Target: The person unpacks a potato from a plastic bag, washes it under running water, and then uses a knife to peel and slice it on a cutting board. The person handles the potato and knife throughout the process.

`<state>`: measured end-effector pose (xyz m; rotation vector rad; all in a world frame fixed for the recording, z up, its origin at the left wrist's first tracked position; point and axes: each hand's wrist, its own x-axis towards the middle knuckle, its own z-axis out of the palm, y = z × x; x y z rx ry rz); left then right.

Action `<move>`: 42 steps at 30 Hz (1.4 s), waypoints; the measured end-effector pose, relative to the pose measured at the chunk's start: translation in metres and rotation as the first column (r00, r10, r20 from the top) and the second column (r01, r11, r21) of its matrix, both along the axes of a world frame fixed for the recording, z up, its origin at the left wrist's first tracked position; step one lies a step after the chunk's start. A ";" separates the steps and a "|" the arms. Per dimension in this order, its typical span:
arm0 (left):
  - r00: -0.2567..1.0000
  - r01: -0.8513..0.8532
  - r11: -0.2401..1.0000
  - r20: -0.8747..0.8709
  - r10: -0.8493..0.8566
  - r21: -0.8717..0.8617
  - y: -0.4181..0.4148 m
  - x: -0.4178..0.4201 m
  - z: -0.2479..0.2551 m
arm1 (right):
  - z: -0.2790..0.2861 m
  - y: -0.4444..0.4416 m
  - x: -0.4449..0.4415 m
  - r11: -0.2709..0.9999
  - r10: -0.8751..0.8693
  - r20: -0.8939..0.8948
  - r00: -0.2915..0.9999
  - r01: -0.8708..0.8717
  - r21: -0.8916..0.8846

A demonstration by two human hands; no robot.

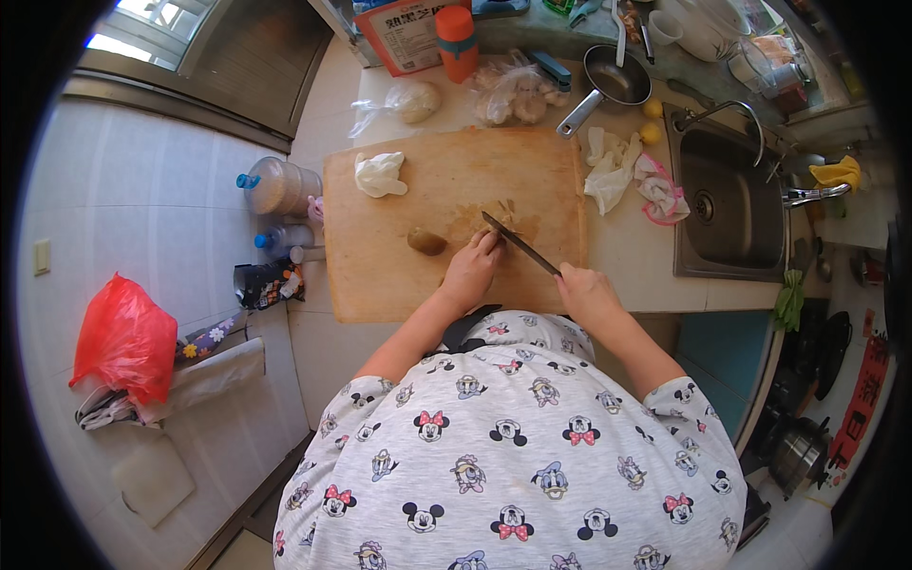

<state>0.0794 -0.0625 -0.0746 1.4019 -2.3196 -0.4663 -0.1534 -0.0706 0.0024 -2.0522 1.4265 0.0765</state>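
My right hand [586, 288] grips the handle of a dark-bladed kitchen knife [524, 246], whose blade slants up and left over a large wooden cutting board [370, 271]. Beside the blade, the fingers of my left hand [476, 267] press down on something small that they mostly hide. Pale cut shreds [504, 214] lie on a damp patch around the blade's far end. A brown root vegetable piece [427, 241] rests on the board, left of my left hand. Near the board's far left corner lies a crumpled white glove or bag [380, 174].
Beyond the board are bagged dough [415, 102], a plastic bag of pale lumps [516, 91], an orange bottle [456, 44] and a saucepan [617, 77]. White gloves [609, 167], a pink-edged cloth [659, 191] and a steel sink [730, 199] are at right. Water jugs [285, 187] stand left.
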 end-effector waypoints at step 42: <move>0.998 0.009 1.000 -0.063 -0.010 -0.016 0.006 0.006 -0.014 | -0.007 0.005 0.001 1.000 -0.022 0.056 0.998 0.022 0.004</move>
